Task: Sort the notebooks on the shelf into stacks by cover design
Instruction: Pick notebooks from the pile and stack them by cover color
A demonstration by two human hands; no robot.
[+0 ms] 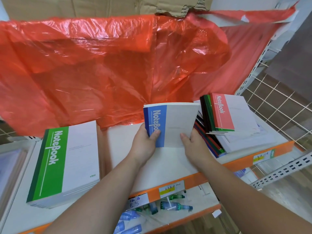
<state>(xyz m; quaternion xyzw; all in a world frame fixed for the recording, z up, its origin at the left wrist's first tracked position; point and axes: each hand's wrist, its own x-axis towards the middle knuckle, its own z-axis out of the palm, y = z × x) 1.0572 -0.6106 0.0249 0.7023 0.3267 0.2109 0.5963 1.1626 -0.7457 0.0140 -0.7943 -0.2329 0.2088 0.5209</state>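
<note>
Blue-banded paper, gripped from both sides: blue notebook (170, 125) pinched near its lower corners. Left hand (143, 146) with thumb on the blue band and fingers tucked behind; right hand (192, 146) with thumb flat on the white part of the cover and fingers hidden behind the right edge. Held tilted, cover facing up, lifted off the shelf (168, 166) between the two piles. Shows a thick top edge, so possibly more than one copy; cannot tell.

Looks light and thin-covered, likely to flex and sag if taken by one corner; bows slightly along the top. Smooth covers, probably apt to slide over one another in a pile. Best taken along the spine band or by both lower corners, as now, thumb above and fingers beneath, and set down flat.

To the left, green stack (67, 162), squared up on the shelf, well apart from the hands. To the right, just beside the right hand, mixed pile (211, 141) of fanned-out spines, black, green, red and blue, topped by a red notebook (222, 112) lying askew. No blue stack in sight; the shelf between the piles seems the place for one. Behind, red plastic sheet (101, 65) draped below cardboard (84, 5); wire grid (278, 102) at far right; small bottles (175, 206) on the lower shelf (202, 196).
</note>
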